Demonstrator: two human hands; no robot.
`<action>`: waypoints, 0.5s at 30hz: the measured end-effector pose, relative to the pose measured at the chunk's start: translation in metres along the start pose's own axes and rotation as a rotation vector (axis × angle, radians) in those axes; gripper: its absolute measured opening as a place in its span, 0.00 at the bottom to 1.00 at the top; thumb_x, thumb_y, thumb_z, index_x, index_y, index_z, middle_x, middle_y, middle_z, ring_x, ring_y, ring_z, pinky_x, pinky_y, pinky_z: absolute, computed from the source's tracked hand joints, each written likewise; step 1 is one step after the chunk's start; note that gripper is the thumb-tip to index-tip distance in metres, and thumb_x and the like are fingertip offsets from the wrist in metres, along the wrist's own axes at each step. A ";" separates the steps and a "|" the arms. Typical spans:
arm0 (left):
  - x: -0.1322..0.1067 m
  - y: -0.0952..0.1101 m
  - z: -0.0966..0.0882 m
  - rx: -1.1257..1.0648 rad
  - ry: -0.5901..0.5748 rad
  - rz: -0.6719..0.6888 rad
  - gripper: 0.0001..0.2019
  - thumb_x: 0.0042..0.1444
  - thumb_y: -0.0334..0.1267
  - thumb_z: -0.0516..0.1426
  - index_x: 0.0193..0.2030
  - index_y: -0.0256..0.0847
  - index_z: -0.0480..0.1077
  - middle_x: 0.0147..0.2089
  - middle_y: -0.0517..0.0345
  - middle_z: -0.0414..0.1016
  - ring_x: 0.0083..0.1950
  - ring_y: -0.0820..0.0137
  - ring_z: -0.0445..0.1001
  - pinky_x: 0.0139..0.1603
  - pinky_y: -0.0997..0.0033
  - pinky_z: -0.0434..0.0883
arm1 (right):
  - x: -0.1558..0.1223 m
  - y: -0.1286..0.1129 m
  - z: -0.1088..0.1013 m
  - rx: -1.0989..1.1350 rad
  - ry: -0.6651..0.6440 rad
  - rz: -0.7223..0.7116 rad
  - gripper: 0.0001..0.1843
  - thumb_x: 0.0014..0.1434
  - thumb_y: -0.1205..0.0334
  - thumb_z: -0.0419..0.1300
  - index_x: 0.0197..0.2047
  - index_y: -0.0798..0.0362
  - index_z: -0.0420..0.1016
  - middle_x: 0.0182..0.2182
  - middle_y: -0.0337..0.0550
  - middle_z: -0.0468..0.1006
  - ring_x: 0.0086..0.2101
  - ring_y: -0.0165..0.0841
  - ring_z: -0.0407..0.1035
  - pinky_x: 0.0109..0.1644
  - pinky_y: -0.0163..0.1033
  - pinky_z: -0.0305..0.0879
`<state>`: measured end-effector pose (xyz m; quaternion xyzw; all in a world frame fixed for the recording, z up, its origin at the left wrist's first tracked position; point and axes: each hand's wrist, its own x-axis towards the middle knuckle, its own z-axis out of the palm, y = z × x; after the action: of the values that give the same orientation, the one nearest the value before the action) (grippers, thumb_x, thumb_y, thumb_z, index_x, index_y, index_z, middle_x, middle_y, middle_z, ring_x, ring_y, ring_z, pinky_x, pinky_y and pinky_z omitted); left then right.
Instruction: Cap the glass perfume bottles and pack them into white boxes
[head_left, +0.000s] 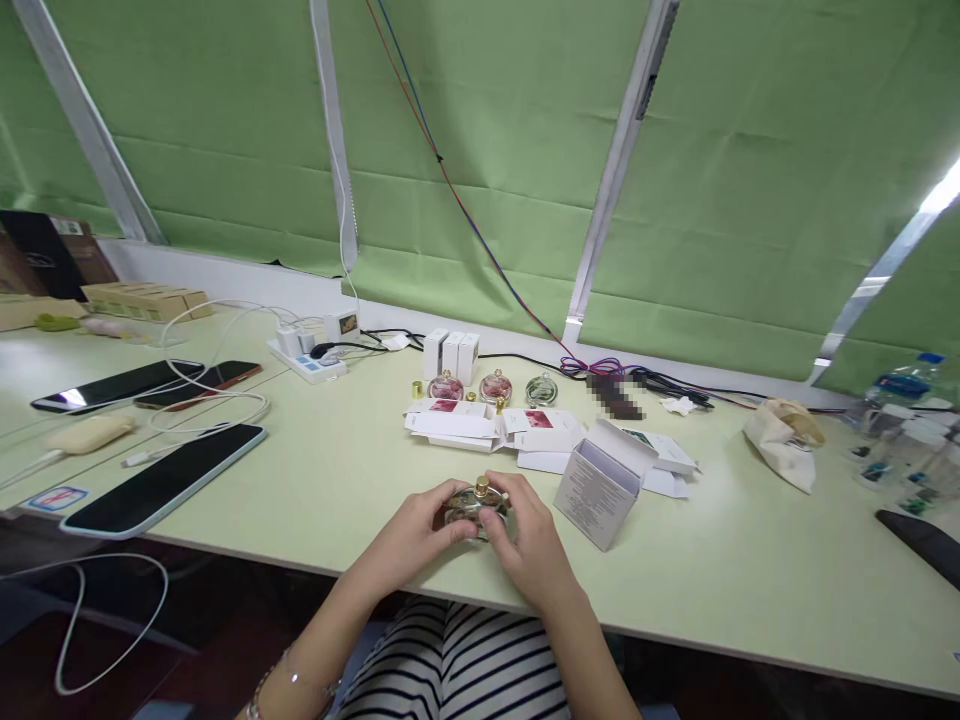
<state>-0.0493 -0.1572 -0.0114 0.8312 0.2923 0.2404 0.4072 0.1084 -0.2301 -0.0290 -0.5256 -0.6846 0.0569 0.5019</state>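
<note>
A small round glass perfume bottle [475, 503] with a gold top rests near the front edge of the pale green table [337, 480]. My left hand [416, 530] wraps its fingers round the bottle's left side. My right hand [529, 535] grips its right side, fingers curled over it. An open grey-white carton [600, 490] stands just right of my hands. Behind lie flattened white cartons [457, 422], two pink round bottles [447, 386], a clear one [540, 390] and three upright white boxes [451, 353].
Three phones [161, 480] and white cables lie on the left, with a power strip [309, 362] behind. A cloth pouch [784, 440] and water bottles [904, 420] stand at the right. Green blinds hang behind the table.
</note>
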 end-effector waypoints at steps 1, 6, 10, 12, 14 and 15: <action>0.000 0.000 0.000 -0.002 0.000 0.000 0.10 0.55 0.42 0.55 0.42 0.41 0.67 0.35 0.60 0.73 0.36 0.67 0.71 0.37 0.72 0.67 | 0.000 0.000 0.000 0.002 -0.004 0.002 0.16 0.60 0.64 0.52 0.52 0.52 0.63 0.45 0.47 0.72 0.45 0.35 0.67 0.49 0.41 0.66; 0.000 -0.001 0.000 -0.014 -0.001 0.002 0.10 0.55 0.41 0.55 0.43 0.41 0.67 0.35 0.60 0.74 0.37 0.67 0.71 0.38 0.73 0.67 | 0.000 -0.001 0.000 0.004 -0.011 0.002 0.14 0.61 0.65 0.51 0.51 0.52 0.63 0.45 0.47 0.71 0.46 0.35 0.66 0.50 0.41 0.65; 0.000 -0.002 0.000 -0.027 0.001 0.002 0.10 0.54 0.40 0.55 0.42 0.41 0.68 0.36 0.60 0.74 0.37 0.67 0.71 0.38 0.73 0.66 | 0.000 -0.001 0.000 0.006 -0.019 -0.005 0.13 0.61 0.65 0.51 0.50 0.52 0.63 0.44 0.47 0.71 0.45 0.35 0.65 0.50 0.41 0.64; 0.000 -0.002 0.000 -0.033 -0.001 0.002 0.10 0.54 0.40 0.55 0.43 0.41 0.67 0.36 0.61 0.74 0.37 0.67 0.71 0.38 0.73 0.66 | 0.000 -0.001 0.000 0.007 -0.022 -0.006 0.13 0.61 0.65 0.51 0.49 0.52 0.63 0.44 0.46 0.71 0.45 0.35 0.65 0.50 0.41 0.64; 0.001 -0.003 0.000 -0.037 -0.002 0.001 0.10 0.54 0.39 0.56 0.43 0.41 0.67 0.36 0.61 0.74 0.37 0.68 0.70 0.37 0.74 0.65 | 0.001 -0.002 0.000 0.009 -0.023 -0.006 0.12 0.61 0.65 0.51 0.49 0.52 0.64 0.43 0.46 0.71 0.45 0.35 0.65 0.49 0.41 0.64; 0.001 -0.004 0.000 -0.039 -0.001 0.000 0.10 0.54 0.39 0.56 0.43 0.42 0.67 0.35 0.62 0.74 0.36 0.68 0.70 0.37 0.74 0.65 | 0.001 -0.002 -0.001 0.009 -0.024 -0.006 0.12 0.61 0.65 0.51 0.49 0.52 0.64 0.43 0.46 0.71 0.44 0.35 0.65 0.49 0.41 0.64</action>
<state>-0.0500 -0.1548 -0.0144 0.8232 0.2874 0.2455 0.4237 0.1075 -0.2307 -0.0272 -0.5206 -0.6918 0.0648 0.4962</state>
